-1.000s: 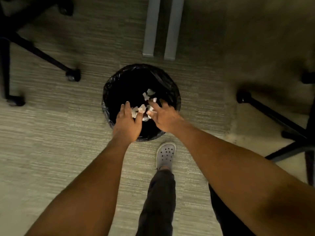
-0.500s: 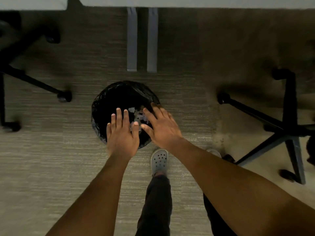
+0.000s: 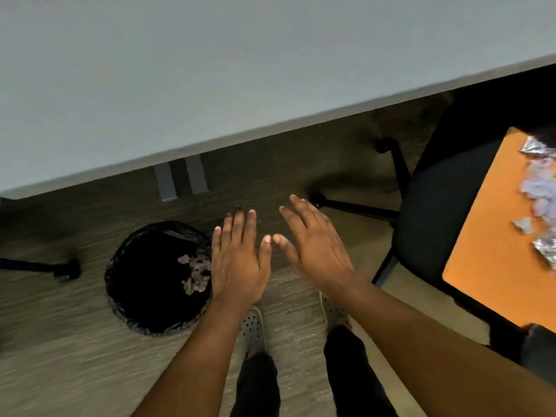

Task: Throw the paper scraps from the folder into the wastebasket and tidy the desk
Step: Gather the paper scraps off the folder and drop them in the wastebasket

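Scraps (image 3: pixel 195 273) in wastebasket (image 3: pixel 129 296), left of empty hands.

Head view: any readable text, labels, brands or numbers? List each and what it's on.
None readable in this frame.
Orange folder: no print visible on its surface.
Paper scraps on the folder: blurred; any print cannot be made out.
Scraps in the wastebasket: blurred, nothing legible.
Wastebasket, black liner: no label visible.
Grey shoes: no brand mark legible.
Desk top: plain, no markings.
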Action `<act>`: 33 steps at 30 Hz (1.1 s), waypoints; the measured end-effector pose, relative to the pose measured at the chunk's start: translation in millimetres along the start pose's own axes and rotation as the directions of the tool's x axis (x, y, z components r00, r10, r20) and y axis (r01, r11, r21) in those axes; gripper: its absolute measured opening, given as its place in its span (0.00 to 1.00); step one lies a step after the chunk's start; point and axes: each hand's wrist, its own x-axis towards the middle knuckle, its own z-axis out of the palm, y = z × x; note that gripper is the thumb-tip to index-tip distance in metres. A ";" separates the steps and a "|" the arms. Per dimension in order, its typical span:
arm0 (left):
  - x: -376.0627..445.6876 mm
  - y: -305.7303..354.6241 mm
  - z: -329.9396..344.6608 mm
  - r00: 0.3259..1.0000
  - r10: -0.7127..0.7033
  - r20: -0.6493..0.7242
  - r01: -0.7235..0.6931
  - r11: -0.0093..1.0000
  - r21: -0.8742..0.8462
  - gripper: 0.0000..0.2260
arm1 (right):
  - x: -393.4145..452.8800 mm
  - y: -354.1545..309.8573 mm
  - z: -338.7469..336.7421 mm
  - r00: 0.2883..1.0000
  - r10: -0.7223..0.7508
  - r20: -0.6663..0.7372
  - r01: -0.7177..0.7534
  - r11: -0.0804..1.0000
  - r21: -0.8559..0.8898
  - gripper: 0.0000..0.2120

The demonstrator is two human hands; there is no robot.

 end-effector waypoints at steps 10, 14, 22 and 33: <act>46.1 169.7 5.6 0.911 0.412 0.029 -0.408 0.909 -0.089 0.36 | -56.5 122.7 -123.8 0.954 0.142 -0.263 -0.151 0.988 -0.014 0.28; 58.8 230.2 17.9 0.830 0.555 0.056 -0.546 0.828 -0.126 0.39 | -98.0 189.7 -145.8 0.903 0.224 -0.368 -0.250 0.968 -0.023 0.27; 85.5 319.0 61.7 0.709 0.680 0.187 -0.676 0.731 -0.096 0.44 | -194.0 301.4 -135.0 0.529 0.658 -0.537 -0.728 0.677 0.113 0.38; 141.8 398.3 98.6 0.564 0.772 0.295 -0.802 0.597 -0.030 0.58 | -197.2 354.6 -106.6 0.660 0.549 -0.513 -0.547 0.819 0.172 0.50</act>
